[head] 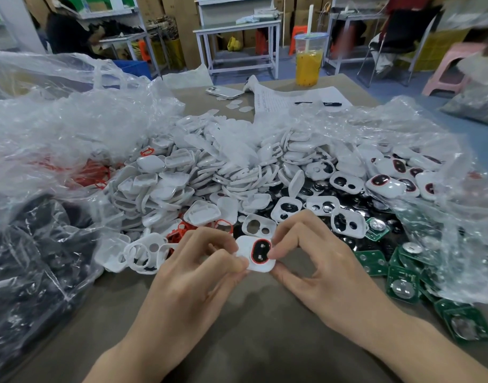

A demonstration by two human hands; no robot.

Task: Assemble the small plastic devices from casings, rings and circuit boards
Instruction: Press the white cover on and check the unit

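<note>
The left hand (198,268) and right hand (320,261) meet low over the tabletop (251,322), each pinching one edge of a white casing (258,254) with curled fingers. A red ring (252,252) sits round its dark oval opening, and a right fingertip rests on it. Just behind lies a heap of white casings (209,172), with loose red rings (179,233) at its near left edge. Green circuit boards (403,283) lie to the right. Crumpled clear plastic bags (71,128) flank everything, and at the far end are a phone (223,91) and a cup of orange drink (309,59) — well apart from the work
</note>
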